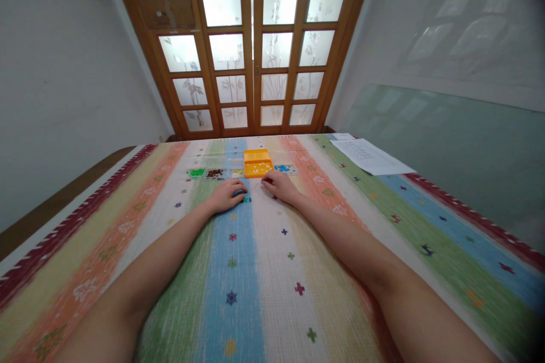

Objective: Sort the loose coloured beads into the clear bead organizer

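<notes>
My left hand (226,195) rests on the cloth with its fingers curled round. A small blue and green piece (246,199) shows at its fingertips; what lies inside the fingers is hidden. Across from it, my right hand (279,186) is closed, thumb and fingers drawn together, just in front of an open orange box (257,155). Small white pieces (258,168) lie in the box's near half. Blue pieces (283,169) sit in a clear compartment on its right. To its left are yellow pieces (237,172), dark brown pieces (215,173) and green pieces (196,172).
A striped tablecloth (272,272) with small printed figures covers the table. Printed paper sheets (369,156) lie at the far right, beside a pale green panel (426,136) along the wall. Wooden doors with glass panes (254,45) stand beyond the table.
</notes>
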Demonstrator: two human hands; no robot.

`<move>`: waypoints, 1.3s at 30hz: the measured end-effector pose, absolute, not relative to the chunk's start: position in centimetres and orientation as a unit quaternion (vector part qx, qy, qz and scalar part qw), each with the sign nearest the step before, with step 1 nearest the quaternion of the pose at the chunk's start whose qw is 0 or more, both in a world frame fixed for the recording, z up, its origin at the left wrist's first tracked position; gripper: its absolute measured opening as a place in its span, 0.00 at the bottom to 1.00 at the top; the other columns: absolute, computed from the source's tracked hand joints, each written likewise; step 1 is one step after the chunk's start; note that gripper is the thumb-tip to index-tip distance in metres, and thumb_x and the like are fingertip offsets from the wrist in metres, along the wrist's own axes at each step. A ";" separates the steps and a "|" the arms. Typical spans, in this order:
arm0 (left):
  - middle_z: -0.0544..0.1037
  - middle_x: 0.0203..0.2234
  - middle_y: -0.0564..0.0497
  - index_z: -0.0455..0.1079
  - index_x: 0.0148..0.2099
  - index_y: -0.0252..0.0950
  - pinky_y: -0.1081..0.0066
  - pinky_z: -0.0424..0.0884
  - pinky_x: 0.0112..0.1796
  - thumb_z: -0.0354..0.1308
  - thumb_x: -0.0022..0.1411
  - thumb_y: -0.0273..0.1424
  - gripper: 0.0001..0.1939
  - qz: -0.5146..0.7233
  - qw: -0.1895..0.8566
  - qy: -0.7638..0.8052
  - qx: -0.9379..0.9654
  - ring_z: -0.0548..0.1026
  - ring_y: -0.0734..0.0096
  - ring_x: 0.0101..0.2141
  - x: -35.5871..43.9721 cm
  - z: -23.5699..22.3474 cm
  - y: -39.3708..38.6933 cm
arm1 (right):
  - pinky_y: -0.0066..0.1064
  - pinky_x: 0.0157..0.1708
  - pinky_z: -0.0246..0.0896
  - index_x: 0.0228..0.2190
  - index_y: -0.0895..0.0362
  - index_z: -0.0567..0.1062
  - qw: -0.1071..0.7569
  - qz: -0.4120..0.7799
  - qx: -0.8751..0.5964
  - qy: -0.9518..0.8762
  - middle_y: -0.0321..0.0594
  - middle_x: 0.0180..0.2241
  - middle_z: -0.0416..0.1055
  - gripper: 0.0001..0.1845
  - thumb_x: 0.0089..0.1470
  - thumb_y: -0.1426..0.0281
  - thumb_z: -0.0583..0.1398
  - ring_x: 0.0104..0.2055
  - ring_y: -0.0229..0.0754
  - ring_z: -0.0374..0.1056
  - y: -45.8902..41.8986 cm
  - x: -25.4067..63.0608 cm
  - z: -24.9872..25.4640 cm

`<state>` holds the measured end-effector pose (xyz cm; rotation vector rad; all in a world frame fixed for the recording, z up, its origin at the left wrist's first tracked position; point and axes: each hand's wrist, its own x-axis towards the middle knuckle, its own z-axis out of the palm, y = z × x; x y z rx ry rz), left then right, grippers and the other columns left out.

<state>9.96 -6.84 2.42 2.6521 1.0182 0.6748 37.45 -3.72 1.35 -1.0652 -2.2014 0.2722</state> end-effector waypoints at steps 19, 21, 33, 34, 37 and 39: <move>0.77 0.47 0.47 0.76 0.43 0.39 0.59 0.67 0.58 0.61 0.59 0.26 0.09 0.238 0.157 0.319 0.904 0.73 0.61 0.51 9.4 2.7 -6.7 | 0.30 0.38 0.59 0.39 0.55 0.80 0.316 0.127 -0.462 -0.819 0.41 0.35 0.78 0.10 0.63 0.69 0.58 0.36 0.41 0.70 -3.4 38.3 2.1; 0.77 0.46 0.48 0.76 0.42 0.39 0.59 0.67 0.57 0.61 0.60 0.26 0.08 0.239 0.159 0.314 0.905 0.73 0.61 0.50 9.5 2.8 -6.7 | 0.29 0.40 0.60 0.40 0.54 0.81 0.264 0.152 -0.381 -0.873 0.40 0.38 0.78 0.10 0.62 0.71 0.59 0.38 0.41 0.70 -4.5 37.0 2.3; 0.77 0.43 0.48 0.73 0.40 0.38 0.60 0.68 0.54 0.59 0.56 0.23 0.09 0.249 0.163 0.321 0.899 0.73 0.61 0.48 9.6 2.8 -6.8 | 0.32 0.45 0.61 0.45 0.53 0.81 0.207 0.118 -0.272 -0.932 0.42 0.39 0.72 0.11 0.65 0.69 0.60 0.42 0.42 0.68 -6.2 35.5 2.2; 0.77 0.44 0.48 0.73 0.40 0.38 0.60 0.68 0.55 0.58 0.55 0.22 0.10 0.247 0.162 0.322 0.900 0.73 0.61 0.48 9.6 2.8 -6.8 | 0.32 0.44 0.61 0.44 0.53 0.81 0.208 0.117 -0.271 -0.932 0.42 0.39 0.72 0.10 0.65 0.69 0.60 0.42 0.42 0.68 -6.1 35.5 2.1; 0.77 0.44 0.48 0.73 0.41 0.38 0.60 0.68 0.55 0.55 0.52 0.19 0.15 0.247 0.161 0.325 0.899 0.73 0.61 0.49 9.5 2.6 -6.6 | 0.31 0.43 0.60 0.42 0.54 0.81 0.213 0.110 -0.270 -0.933 0.41 0.38 0.71 0.08 0.64 0.70 0.61 0.41 0.42 0.67 -6.1 35.5 1.9; 0.77 0.44 0.48 0.73 0.40 0.38 0.60 0.67 0.56 0.55 0.51 0.19 0.15 0.247 0.160 0.326 0.898 0.73 0.61 0.49 9.5 2.5 -6.5 | 0.31 0.42 0.59 0.42 0.54 0.81 0.214 0.104 -0.270 -0.933 0.41 0.38 0.71 0.08 0.64 0.70 0.61 0.41 0.42 0.66 -6.1 35.4 1.8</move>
